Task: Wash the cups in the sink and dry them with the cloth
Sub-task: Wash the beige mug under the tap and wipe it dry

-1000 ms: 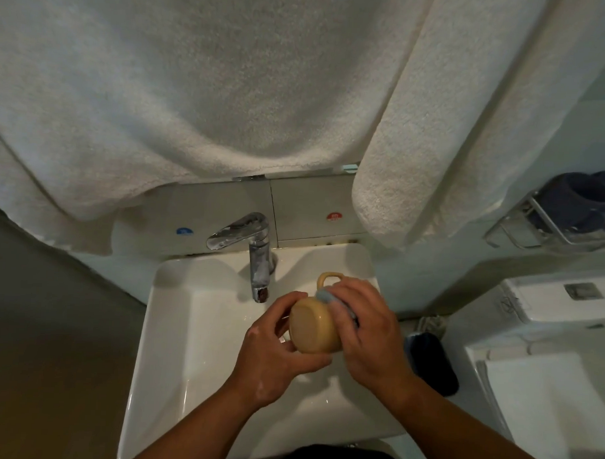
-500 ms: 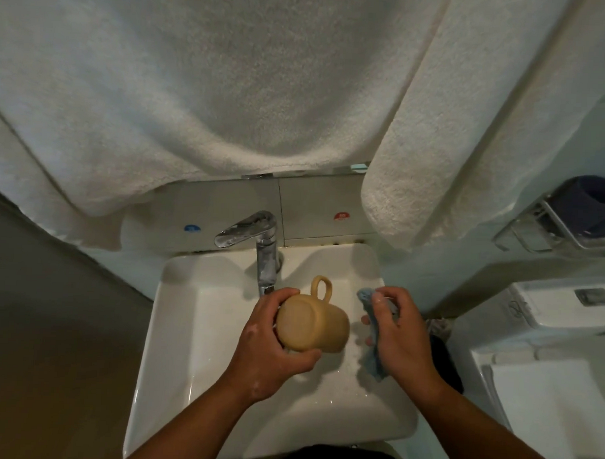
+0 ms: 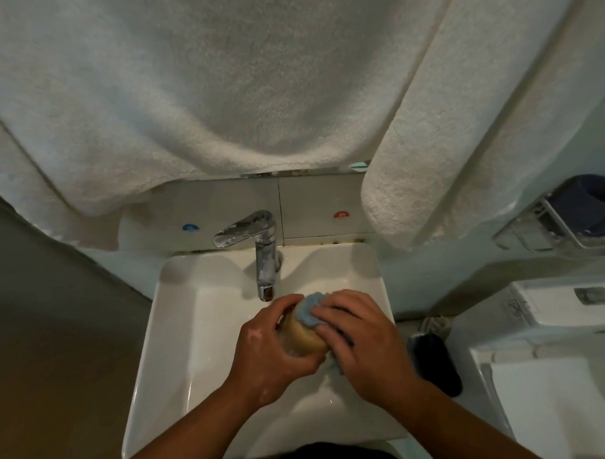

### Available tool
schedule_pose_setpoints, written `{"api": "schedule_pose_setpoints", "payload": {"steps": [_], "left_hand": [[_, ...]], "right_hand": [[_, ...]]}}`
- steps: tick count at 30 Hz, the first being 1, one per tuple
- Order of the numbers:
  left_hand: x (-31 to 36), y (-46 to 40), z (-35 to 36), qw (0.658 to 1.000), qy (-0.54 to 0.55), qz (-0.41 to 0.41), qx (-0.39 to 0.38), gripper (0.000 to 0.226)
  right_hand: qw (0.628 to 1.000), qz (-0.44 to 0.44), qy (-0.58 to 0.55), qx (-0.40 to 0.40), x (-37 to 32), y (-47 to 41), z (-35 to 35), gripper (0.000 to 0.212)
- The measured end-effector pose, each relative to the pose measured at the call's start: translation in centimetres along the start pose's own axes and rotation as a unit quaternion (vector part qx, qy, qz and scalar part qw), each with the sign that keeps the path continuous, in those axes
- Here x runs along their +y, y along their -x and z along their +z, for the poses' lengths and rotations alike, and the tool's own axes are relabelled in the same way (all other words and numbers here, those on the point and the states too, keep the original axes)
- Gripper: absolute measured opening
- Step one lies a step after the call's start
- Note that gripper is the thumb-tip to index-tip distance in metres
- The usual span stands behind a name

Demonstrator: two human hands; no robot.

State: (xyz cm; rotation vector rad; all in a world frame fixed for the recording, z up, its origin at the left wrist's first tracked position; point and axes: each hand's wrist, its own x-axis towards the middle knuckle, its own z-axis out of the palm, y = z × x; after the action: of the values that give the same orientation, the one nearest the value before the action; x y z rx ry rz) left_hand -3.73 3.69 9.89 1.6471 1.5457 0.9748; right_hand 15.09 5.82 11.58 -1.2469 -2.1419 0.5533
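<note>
At the far left a grey wall runs down beside the white sink (image 3: pixel 174 328), a squarish basin whose bare floor shows only a wet sheen and a few drops; no standing water and no second cup can be seen in it. Above its back rim stands the chrome tap (image 3: pixel 259 248), with no stream visible at the spout (the spout ends just behind the hands).

The left hand (image 3: pixel 273 352) comes in next, its fingers and thumb curled round the tan cup (image 3: pixel 304 336), which is held above the basin floor, just in front of the tap. The cup lies on its side, its long axis running roughly left to right between the two hands, though which end faces which way is hidden by the fingers. The handle cannot be seen.

Touching the cup's upper right is the blue cloth (image 3: pixel 308 308), bunched under the right hand (image 3: pixel 362 341), whose fingers pinch and press it against the cup wall. Both hands are on the cup, so neither has to reach; my guess is that the coming wipe depends on the left hand turning the cup about that sideways axis while the right drags the cloth.

Further right, a dark object (image 3: pixel 437 364) sits low beside the sink, and then a white toilet cistern (image 3: pixel 566 307).
</note>
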Motion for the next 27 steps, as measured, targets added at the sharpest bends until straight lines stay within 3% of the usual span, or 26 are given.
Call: {"api": "schedule_pose_setpoints", "payload": {"steps": [4,8,10,15,22,27], "left_hand": [[0.3,0.2,0.3,1.0,-0.012,0.003,-0.003,0.079],[0.3,-0.2,0.4,1.0,0.022,-0.015,-0.012,0.077],[-0.2,-0.3,0.5,1.0,0.005,-0.005,-0.007,0.078],[0.0,-0.8,1.5,1.0,-0.023,0.004,-0.009,0.08],[-0.1,-1.4,2.3,0.999,-0.015,0.007,-0.028,0.08],[-0.4,-1.0,4.1,0.999,0.0,-0.024,-0.027,0.085]], "right_hand": [[0.996,0.07,0.003,0.053,0.7,-0.5,-0.1,0.024],[0.998,-0.054,0.013,0.019,-1.3,0.2,0.6,0.026],[0.997,-0.072,0.019,-0.011,0.0,0.7,-0.3,0.027],[0.997,0.081,-0.008,0.016,1.0,0.4,-0.4,0.024],[0.998,0.03,-0.007,-0.051,2.5,1.6,-1.7,0.024],[0.964,0.24,-0.117,0.016,6.4,2.9,-3.7,0.017]]}}
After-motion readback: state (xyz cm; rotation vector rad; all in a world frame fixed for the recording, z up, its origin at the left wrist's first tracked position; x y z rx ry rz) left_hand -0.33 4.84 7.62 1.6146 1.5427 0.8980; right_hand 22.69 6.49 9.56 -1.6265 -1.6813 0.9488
